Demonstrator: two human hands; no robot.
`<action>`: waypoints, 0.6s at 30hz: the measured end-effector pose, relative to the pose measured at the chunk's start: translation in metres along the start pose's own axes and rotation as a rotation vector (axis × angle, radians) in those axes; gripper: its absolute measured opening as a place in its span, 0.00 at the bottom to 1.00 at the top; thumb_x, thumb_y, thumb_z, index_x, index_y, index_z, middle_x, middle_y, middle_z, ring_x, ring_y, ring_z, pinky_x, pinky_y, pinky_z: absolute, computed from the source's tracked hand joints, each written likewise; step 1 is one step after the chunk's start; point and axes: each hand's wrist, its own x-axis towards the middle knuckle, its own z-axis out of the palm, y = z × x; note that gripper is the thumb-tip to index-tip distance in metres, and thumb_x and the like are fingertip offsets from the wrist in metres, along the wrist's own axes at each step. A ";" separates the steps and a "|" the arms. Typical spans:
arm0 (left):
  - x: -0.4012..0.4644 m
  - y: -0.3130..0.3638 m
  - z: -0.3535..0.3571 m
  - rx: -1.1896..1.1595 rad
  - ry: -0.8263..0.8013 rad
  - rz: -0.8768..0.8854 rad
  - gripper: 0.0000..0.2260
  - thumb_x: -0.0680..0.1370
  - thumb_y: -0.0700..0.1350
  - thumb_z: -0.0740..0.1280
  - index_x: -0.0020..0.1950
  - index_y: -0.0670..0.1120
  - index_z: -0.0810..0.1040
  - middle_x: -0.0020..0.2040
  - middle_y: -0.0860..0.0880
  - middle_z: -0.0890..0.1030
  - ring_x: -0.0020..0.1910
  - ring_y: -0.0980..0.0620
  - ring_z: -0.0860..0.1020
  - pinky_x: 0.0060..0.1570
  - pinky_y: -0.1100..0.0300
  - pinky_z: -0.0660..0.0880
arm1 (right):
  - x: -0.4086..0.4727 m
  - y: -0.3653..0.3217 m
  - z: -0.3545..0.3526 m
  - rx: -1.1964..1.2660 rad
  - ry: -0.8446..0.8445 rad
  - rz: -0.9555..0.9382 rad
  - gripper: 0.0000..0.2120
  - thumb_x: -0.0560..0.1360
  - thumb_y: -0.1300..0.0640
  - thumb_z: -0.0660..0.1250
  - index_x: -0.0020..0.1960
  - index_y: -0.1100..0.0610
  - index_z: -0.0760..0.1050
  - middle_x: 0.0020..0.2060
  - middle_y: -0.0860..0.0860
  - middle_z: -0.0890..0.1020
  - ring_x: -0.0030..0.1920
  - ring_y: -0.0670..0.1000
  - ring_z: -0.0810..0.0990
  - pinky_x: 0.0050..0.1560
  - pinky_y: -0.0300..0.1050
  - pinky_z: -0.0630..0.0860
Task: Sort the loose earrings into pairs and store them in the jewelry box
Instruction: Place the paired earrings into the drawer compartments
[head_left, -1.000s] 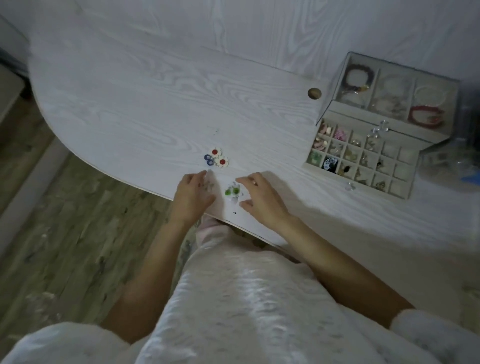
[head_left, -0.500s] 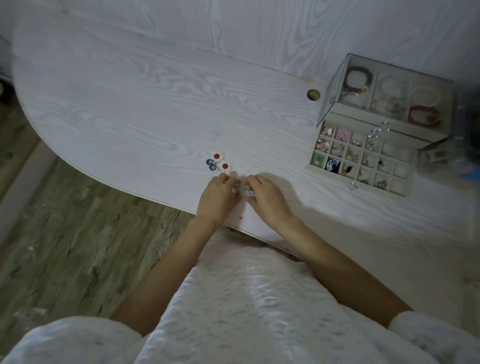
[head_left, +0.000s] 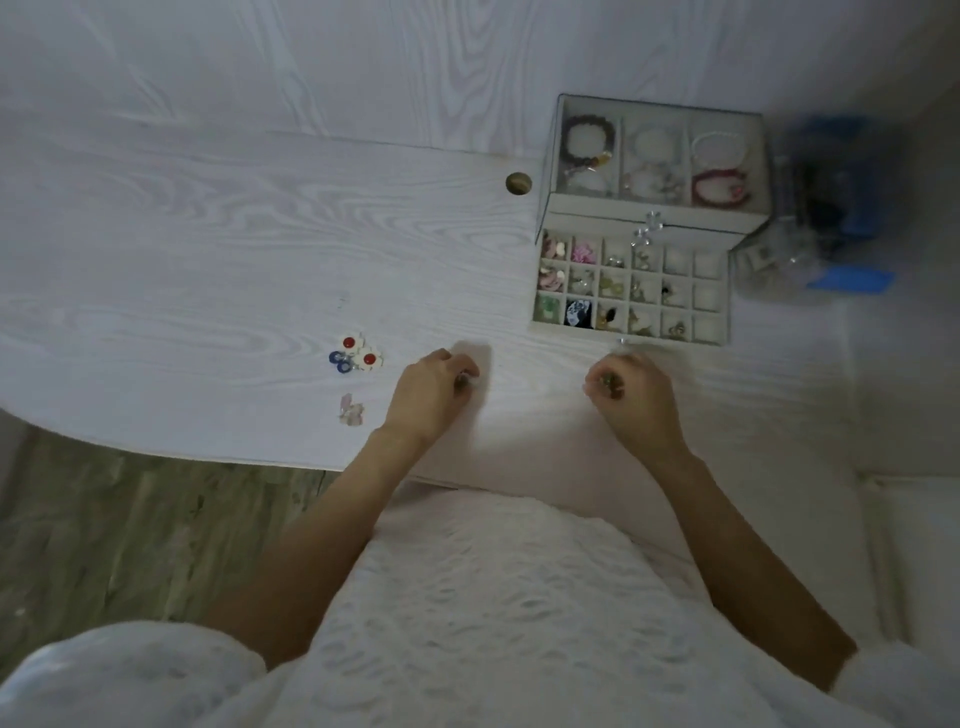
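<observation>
Left hand (head_left: 431, 392): fingers curled, its grip pinches a tiny earring just above the table; the earring is too small and dark to tell which way it points
Right hand (head_left: 631, 395): fingers curled, its grip pinches another tiny greenish earring, close in front of the jewelry box; which way it points cannot be told
Hands: well apart from each other, both near the front edge of the table
Jewelry box (head_left: 631, 335): at the back right of the table, its long side runs left to right; the lower drawer of little square cells is pulled out toward the person, and many cells hold small earrings
Top tray (head_left: 657, 200): three wide parts with bracelets inside
Flower earrings (head_left: 359, 351): two white ones with red middles, lying close together, left of the left hand
Blue earrings (head_left: 340, 362): two small ones, touching the flower earrings
Pink earrings (head_left: 350, 409): pale, nearer the table edge, just below the blue ones
Table (head_left: 208, 260): white wood grain, with a round hole (head_left: 518, 183) left of the box
</observation>
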 end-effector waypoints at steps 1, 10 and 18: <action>0.005 0.008 0.003 -0.004 -0.025 0.014 0.06 0.73 0.39 0.67 0.49 0.43 0.81 0.44 0.41 0.81 0.40 0.41 0.78 0.39 0.59 0.68 | 0.002 0.012 -0.015 0.012 0.067 0.028 0.04 0.70 0.64 0.69 0.40 0.57 0.77 0.40 0.55 0.78 0.39 0.52 0.76 0.43 0.49 0.75; 0.059 0.097 0.019 -0.302 -0.101 0.124 0.05 0.71 0.44 0.71 0.46 0.48 0.82 0.44 0.47 0.84 0.43 0.49 0.81 0.46 0.54 0.78 | 0.043 0.069 -0.074 -0.084 0.288 0.110 0.05 0.69 0.69 0.66 0.42 0.63 0.78 0.43 0.64 0.77 0.40 0.57 0.76 0.39 0.34 0.61; 0.117 0.195 0.048 -0.358 -0.028 0.266 0.04 0.72 0.42 0.70 0.43 0.42 0.81 0.39 0.43 0.83 0.39 0.46 0.80 0.38 0.55 0.75 | 0.037 0.077 -0.076 -0.123 0.251 0.196 0.14 0.71 0.65 0.69 0.56 0.63 0.75 0.52 0.64 0.76 0.51 0.63 0.74 0.49 0.51 0.71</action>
